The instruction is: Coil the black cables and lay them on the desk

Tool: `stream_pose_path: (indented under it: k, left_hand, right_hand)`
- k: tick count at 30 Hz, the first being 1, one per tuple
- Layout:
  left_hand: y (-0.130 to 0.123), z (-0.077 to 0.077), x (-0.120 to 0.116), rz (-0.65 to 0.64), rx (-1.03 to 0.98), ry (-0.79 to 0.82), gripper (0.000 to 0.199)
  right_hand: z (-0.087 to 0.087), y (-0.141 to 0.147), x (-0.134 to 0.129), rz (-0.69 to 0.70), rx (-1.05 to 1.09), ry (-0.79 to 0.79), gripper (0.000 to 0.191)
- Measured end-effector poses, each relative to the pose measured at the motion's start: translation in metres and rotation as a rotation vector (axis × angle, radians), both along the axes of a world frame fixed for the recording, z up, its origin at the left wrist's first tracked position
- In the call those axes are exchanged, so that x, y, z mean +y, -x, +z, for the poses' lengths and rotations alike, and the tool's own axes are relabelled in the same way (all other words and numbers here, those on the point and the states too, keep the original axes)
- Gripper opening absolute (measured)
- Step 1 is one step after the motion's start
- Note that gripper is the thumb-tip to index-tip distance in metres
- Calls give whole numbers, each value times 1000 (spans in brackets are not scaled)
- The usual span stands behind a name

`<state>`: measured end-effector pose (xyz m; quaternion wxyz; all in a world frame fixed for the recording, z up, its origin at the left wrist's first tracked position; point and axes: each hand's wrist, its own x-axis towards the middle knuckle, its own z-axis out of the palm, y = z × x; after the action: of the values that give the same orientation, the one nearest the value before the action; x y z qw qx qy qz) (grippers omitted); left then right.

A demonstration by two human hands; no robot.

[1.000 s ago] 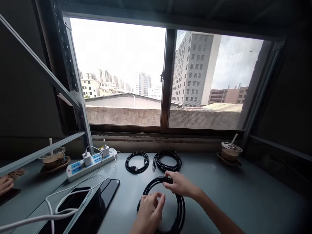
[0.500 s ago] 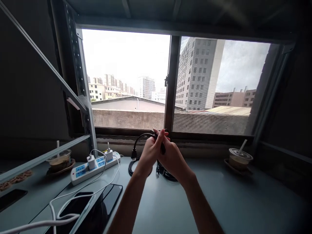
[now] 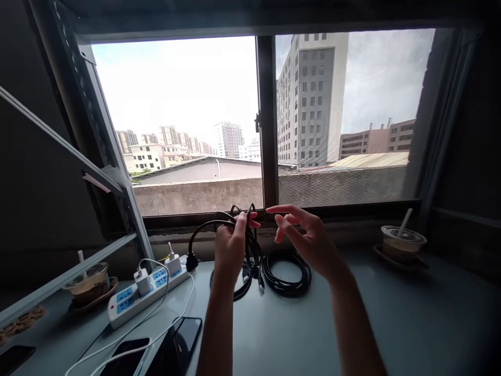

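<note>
My left hand [image 3: 231, 241] is closed around a black cable [image 3: 252, 245], whose loops hang beside and below the fingers. From that bundle a length arcs left to a black connector [image 3: 191, 262] hanging near the power strip. To the right, my right hand [image 3: 307, 232] is raised with fingers apart and holds nothing. A coiled black cable [image 3: 287, 290] lies on the table below and between the hands. Another black coil [image 3: 239, 295] rests partly behind my left wrist.
A white power strip [image 3: 117, 309] with plugged chargers and white cords is at the left. Phones [image 3: 190, 334] lie in front of it. Lidded cups stand at the left [image 3: 90, 284] and right [image 3: 402, 245]. A metal frame [image 3: 133, 216] rises at the left.
My hands, together before, are now apart. My right hand has opened and moved right, while the cable stays in my left hand. More of the coils shows, and the view has shifted.
</note>
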<state>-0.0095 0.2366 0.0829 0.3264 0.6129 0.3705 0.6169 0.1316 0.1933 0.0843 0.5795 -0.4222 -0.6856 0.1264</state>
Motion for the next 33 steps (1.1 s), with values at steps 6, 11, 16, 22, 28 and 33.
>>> stream_pose_path:
  k: [6, 11, 16, 22, 28, 33]
  left_hand:
    - [-9, 3, -16, 92, 160, -15, 31]
    - [-14, 8, -33, -79, 303, -134, 19]
    - [-20, 3, -37, -161, 499, -316, 23]
    - [-8, 5, -27, -213, 369, -363, 17]
    - [9, 10, -16, -363, 57, -195, 26]
    - [18, 8, -4, -181, -110, -212, 30]
  right_hand:
    - [-4, -14, -1, -75, -129, 231, 55]
    - [-5, -9, 8, -55, -35, 150, 53]
    - [-7, -8, 17, 118, 174, 179, 42]
    - [-5, -18, 17, -1, 371, 11, 32]
    - [4, -20, 8, 39, 628, 15, 32]
    - [11, -27, -10, 64, 719, 7, 23]
